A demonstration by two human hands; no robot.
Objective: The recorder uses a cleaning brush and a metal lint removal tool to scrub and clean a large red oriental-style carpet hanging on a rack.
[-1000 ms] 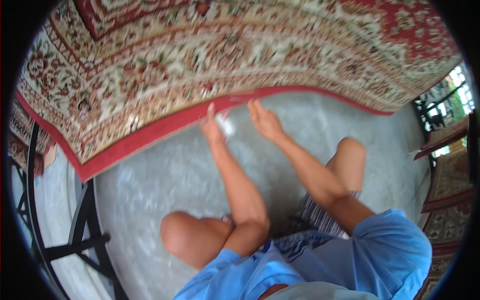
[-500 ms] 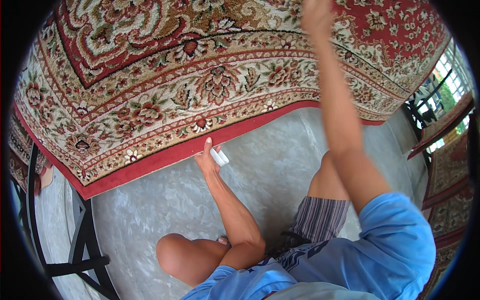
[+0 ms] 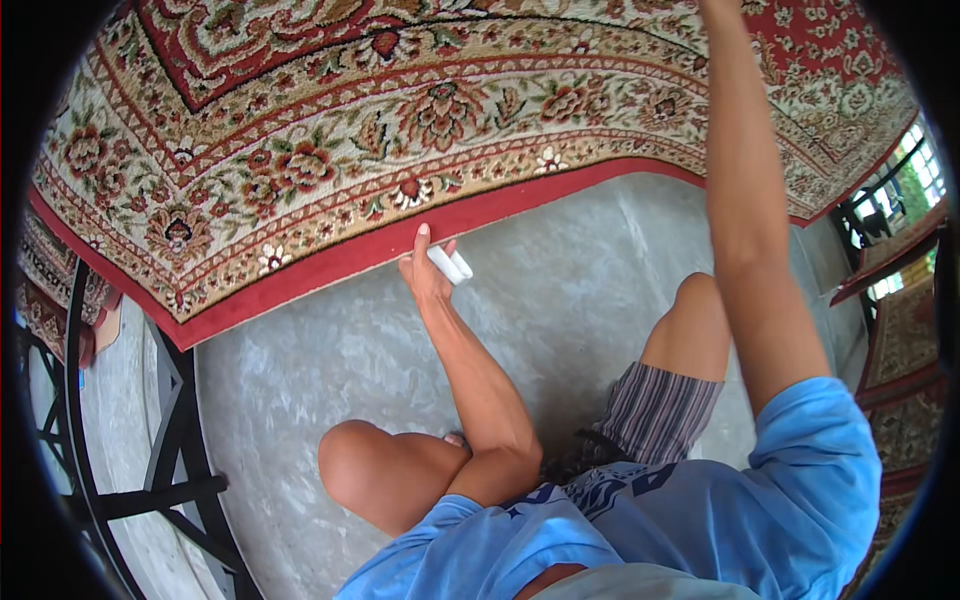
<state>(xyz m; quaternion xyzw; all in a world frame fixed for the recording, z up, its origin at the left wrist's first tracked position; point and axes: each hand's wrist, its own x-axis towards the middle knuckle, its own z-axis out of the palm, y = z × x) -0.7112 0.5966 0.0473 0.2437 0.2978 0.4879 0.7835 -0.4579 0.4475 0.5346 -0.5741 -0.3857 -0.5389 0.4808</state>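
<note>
A large patterned rug (image 3: 440, 115) with red, cream and brown flowers spreads across the upper part of the view, its plain red border (image 3: 370, 245) toward me. My left hand (image 3: 428, 275) pinches that border near its middle, thumb on top and the other fingers mostly hidden below. Against the same hand sits a small white object (image 3: 450, 264) with two parallel ridges; its kind is unclear. My right forearm (image 3: 745, 170) stretches far forward over the rug's right part, and the hand itself lies beyond the upper edge of the view.
Black metal frames (image 3: 180, 430) stand at the left, with another rug (image 3: 55, 260) behind them. More rugs (image 3: 905, 350) hang or lie at the far right near a bright window (image 3: 915, 165). My bent knees (image 3: 385, 460) are above the grey concrete floor (image 3: 560, 320).
My right arm has reached farther forward and right, taking the hand out of view. The left hand keeps its hold on the rug border. The whole view has shifted slightly.
</note>
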